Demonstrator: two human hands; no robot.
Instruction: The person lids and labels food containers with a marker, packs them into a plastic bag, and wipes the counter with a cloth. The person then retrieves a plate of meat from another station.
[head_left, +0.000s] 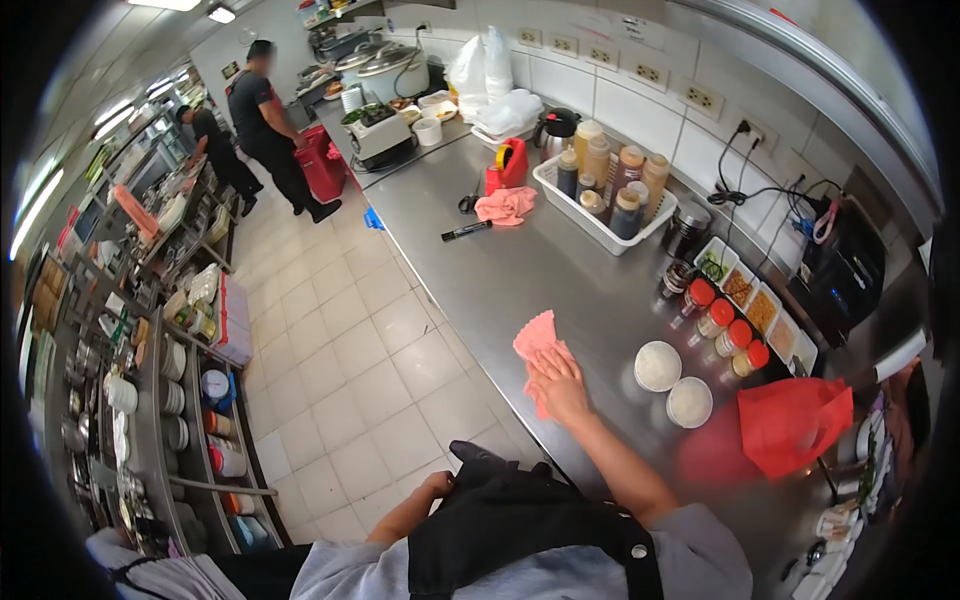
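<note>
My right hand lies flat on a pink cloth, pressing it against the steel counter near its front edge. The fingers are stretched out over the cloth. To the right of this hand stand two white-rimmed tubs, one tub behind the other tub, with pale contents. My left hand is low beside the black apron, its fingers curled. Whether anything is inside those fingers is hidden.
A white basket of sauce bottles stands farther back. Red-lidded jars line the right side, near a red bag. A second pink cloth and a marker lie left. Two people stand beyond; shelves flank the aisle.
</note>
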